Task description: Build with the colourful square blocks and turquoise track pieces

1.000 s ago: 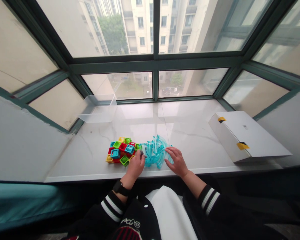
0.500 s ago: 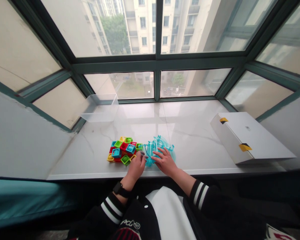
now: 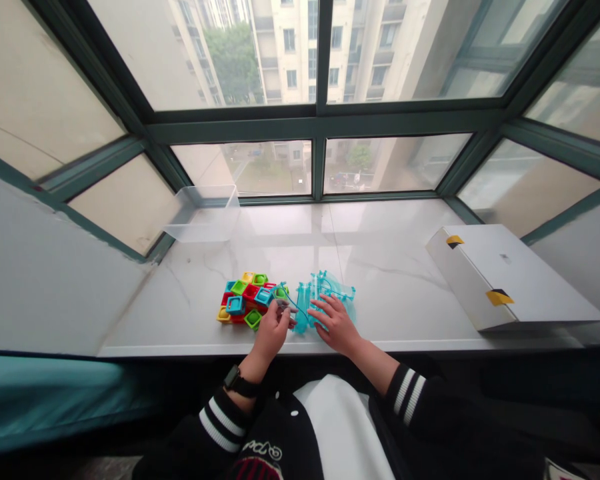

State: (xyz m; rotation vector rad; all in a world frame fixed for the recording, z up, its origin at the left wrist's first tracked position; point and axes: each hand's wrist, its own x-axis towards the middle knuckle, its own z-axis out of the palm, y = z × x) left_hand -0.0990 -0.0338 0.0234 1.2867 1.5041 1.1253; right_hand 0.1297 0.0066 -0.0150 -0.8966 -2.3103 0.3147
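Observation:
My left hand is closed in a pinch beside the pile of blocks, on a thin teal cord that loops above the fingers. Something greyish shows at its fingertips, too small to make out. My right hand lies with fingers spread on clear teal plastic parts, which are long and ridged. A rounded clear teal piece is partly hidden behind that hand. Left of my left hand sits a pile of hollow square plastic blocks in red, yellow, green and blue.
A clear plastic bin stands at the back left of the white marbled sill. To the right lies a white box with yellow-and-black tape tabs. Window frames enclose the sill; its front edge runs close to my body.
The cord's loop stands a little higher by my left fingers. My right hand stays spread on the teal parts. The whole view has shifted slightly.

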